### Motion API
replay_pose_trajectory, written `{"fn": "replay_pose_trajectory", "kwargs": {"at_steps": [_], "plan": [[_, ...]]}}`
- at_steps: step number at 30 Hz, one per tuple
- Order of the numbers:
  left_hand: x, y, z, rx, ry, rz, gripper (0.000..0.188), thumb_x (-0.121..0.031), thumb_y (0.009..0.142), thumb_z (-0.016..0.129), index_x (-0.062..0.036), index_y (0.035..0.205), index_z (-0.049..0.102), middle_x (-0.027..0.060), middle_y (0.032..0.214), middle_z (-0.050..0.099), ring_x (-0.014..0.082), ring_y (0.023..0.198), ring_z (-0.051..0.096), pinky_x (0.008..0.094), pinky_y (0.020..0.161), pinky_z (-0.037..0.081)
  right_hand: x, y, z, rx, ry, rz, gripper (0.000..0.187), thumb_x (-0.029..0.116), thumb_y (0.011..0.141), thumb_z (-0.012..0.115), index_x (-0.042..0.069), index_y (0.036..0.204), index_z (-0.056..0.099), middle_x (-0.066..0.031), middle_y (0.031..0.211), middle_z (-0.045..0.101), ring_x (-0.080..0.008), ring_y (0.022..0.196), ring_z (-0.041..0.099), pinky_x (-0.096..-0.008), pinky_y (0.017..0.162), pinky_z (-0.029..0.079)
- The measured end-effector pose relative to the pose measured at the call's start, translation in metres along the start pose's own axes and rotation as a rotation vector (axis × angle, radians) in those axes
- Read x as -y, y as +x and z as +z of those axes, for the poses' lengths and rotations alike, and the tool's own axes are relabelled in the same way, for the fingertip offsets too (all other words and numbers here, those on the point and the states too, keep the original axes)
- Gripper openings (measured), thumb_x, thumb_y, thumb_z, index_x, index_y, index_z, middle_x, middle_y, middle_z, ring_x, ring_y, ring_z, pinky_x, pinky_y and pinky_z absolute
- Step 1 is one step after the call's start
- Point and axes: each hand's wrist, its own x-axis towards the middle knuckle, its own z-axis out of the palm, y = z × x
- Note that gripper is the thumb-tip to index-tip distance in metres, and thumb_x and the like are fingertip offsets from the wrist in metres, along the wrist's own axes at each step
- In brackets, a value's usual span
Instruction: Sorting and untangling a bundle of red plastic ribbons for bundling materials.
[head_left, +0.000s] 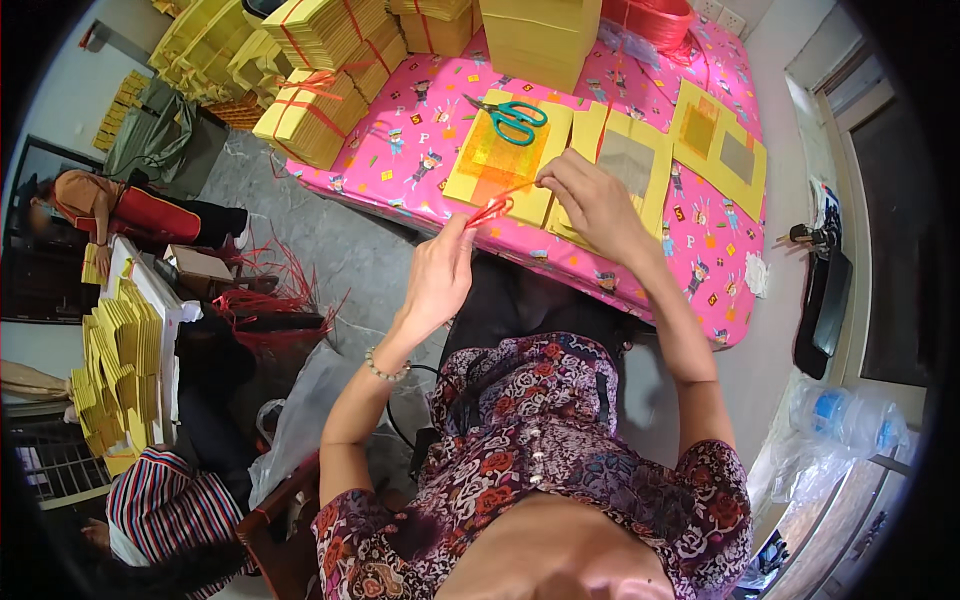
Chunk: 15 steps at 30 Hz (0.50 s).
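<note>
1. Red strip (497,205): thin, glossy, looped at its lower end; stretched between both hands above the near edge of the pink table (420,130).
2. Left hand (440,275): fingers pinched on the loop; right hand (590,200): fingertips pinched on the upper end.
3. Yellow paper sheets (500,160) lie beneath; green-handled scissors (510,118) rest on them; tied yellow bundles (315,115) stand behind.

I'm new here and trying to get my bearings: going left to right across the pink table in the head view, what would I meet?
Tied yellow paper bundle → scissors on a yellow sheet → right hand pulling a red string → yellow sheets at the table far side.
</note>
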Motion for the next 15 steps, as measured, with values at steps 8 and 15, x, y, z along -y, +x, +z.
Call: {"fn": "replay_pose_trajectory", "kwargs": {"at_steps": [8, 15], "plan": [[-0.015, 0.006, 0.041, -0.198, -0.325, -0.078, 0.018, -0.012, 0.097, 0.044, -0.0016, 0.107, 0.056, 0.0119, 0.061, 0.054, 0.0252, 0.054, 0.056, 0.0367, 0.053, 0.044, 0.043, -0.006, 0.05, -0.379, 0.838, 0.456, 0.017, 0.012, 0.096, 0.052, -0.001, 0.101, 0.061, -0.006, 0.101, 0.049, -0.0133, 0.092, 0.055, -0.0251, 0.075, 0.051], [-0.02, 0.011, 0.055, -0.371, -0.319, 0.096, 0.021, -0.008, 0.097, 0.045, 0.0009, 0.112, 0.057, 0.0082, 0.078, 0.059, 0.0119, 0.065, 0.051, 0.0282, 0.056, 0.041, 0.055, -0.01, 0.079, -0.427, 1.255, 0.622, 0.02, 0.012, 0.099, 0.046, 0.003, 0.112, 0.058, -0.0044, 0.109, 0.063, -0.008, 0.094, 0.057, -0.0244, 0.081, 0.049]]}}
